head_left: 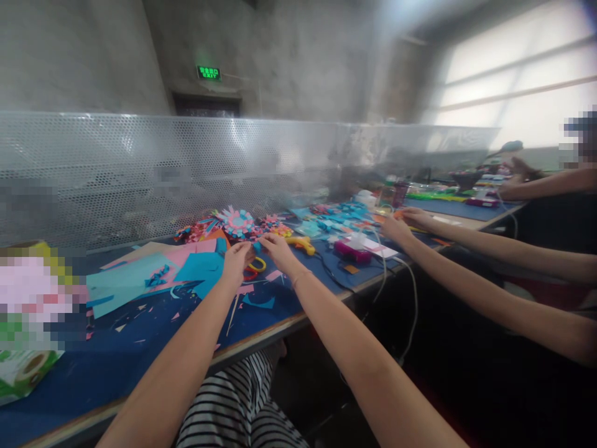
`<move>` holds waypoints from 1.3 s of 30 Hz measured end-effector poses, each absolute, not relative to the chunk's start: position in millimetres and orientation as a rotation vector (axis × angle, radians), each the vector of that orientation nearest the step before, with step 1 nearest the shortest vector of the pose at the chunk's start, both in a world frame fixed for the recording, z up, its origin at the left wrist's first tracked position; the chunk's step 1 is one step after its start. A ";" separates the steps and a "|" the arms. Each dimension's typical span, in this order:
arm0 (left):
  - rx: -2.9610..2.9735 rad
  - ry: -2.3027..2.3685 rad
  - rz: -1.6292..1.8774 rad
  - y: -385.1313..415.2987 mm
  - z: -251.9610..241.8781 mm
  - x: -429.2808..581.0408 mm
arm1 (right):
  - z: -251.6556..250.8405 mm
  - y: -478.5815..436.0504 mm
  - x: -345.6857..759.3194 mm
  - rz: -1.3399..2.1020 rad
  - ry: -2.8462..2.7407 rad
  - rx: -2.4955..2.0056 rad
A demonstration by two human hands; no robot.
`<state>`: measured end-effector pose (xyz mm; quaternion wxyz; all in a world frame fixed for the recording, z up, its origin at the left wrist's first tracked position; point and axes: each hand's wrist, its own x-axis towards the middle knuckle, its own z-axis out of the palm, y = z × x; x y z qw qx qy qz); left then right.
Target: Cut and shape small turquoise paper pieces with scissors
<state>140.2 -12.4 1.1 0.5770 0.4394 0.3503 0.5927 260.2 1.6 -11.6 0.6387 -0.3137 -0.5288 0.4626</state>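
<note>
Over the blue work table (153,348), my left hand (237,260) and my right hand (277,250) meet with fingertips pinched. Between them is a small piece of blue paper (257,247), mostly covered by the fingers. Just below lie scissors (256,266) with red and yellow handles, partly hidden by my left hand. A yellow glue gun (302,244) rests right of my right hand. Blue paper sheets (198,267) spread left of my left hand, with a curled blue paper strip (157,275) on them. Behind my hands sits a pink and blue paper flower (237,221).
A perforated metal screen (140,168) runs along the table's back. Paper scraps (259,301) and a thin stick (232,315) lie in front. On the right are a magenta device (352,251), white cables (413,305) and a co-worker's hands (396,227). A tape roll (35,367) stands left.
</note>
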 end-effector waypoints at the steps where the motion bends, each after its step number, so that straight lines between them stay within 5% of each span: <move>1: 0.985 0.810 1.355 -12.0 1.3 140.2 | -12.1 2.0 260.3 1.082 -1.177 -0.703; 30: 0.917 0.762 1.498 5.9 -12.6 137.2 | -24.0 13.9 270.0 1.393 -0.983 -0.639; 39: 1.304 0.941 1.537 5.4 -14.1 137.1 | -22.3 14.4 270.6 1.316 -0.934 -0.762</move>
